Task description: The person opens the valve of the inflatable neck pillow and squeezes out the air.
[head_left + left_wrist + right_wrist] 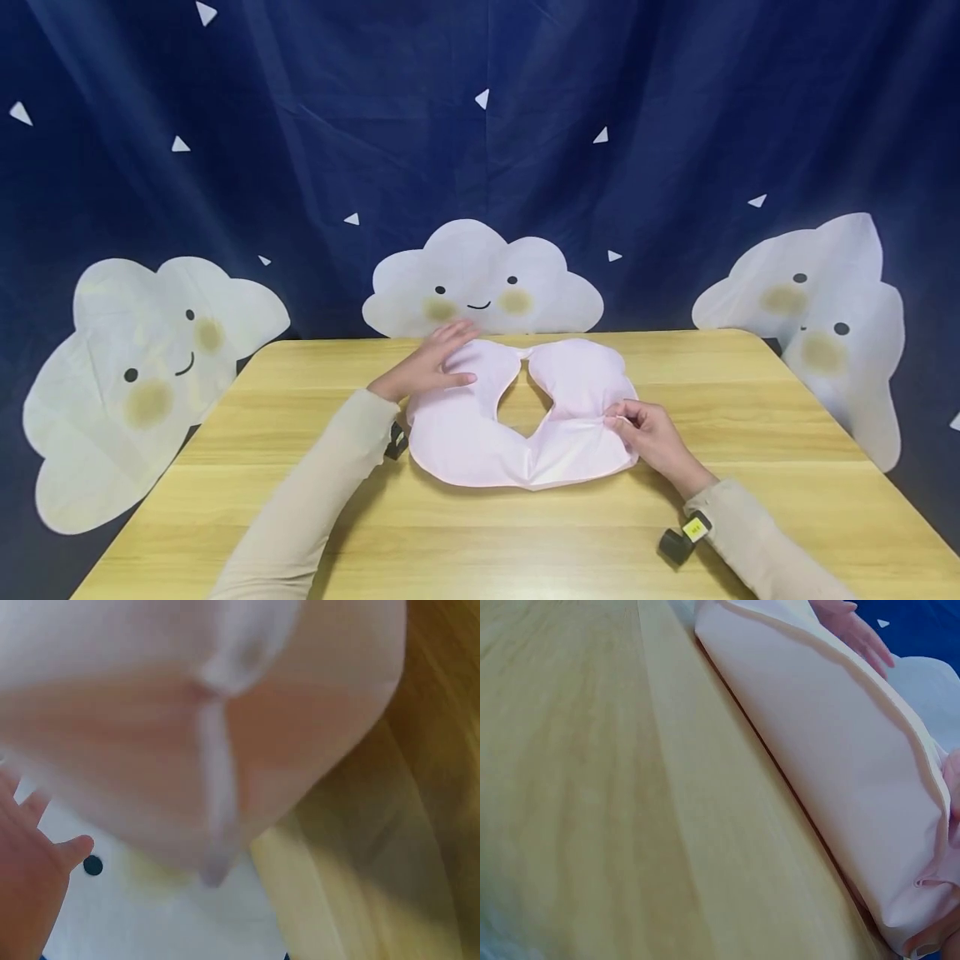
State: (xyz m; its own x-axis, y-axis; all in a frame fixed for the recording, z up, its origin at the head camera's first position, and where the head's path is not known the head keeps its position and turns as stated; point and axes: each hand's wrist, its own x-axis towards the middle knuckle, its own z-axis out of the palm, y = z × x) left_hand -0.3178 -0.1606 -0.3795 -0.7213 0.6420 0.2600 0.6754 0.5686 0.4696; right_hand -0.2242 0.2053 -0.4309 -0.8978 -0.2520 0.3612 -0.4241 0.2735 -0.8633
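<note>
A pale pink, puffed-up neck pillow (465, 446) in a U shape lies at the middle of the table, its two ends at the far side. My left hand (429, 363) is over its left arm with the fingers extended and the thumb spread toward the middle. On the right side, my right hand (654, 435) pinches the pillow's fabric between thumb and fingers, which draws creases toward the grip. The left wrist view shows a pleated pink face of the pillow (150, 742) close up, with a pale strip along the fold.
The wooden table (480, 542) has rounded far corners. Behind it hangs a dark blue curtain (420, 108) printed with smiling clouds and white triangles. A small black device with a yellow label (696, 527) sits at my right wrist.
</note>
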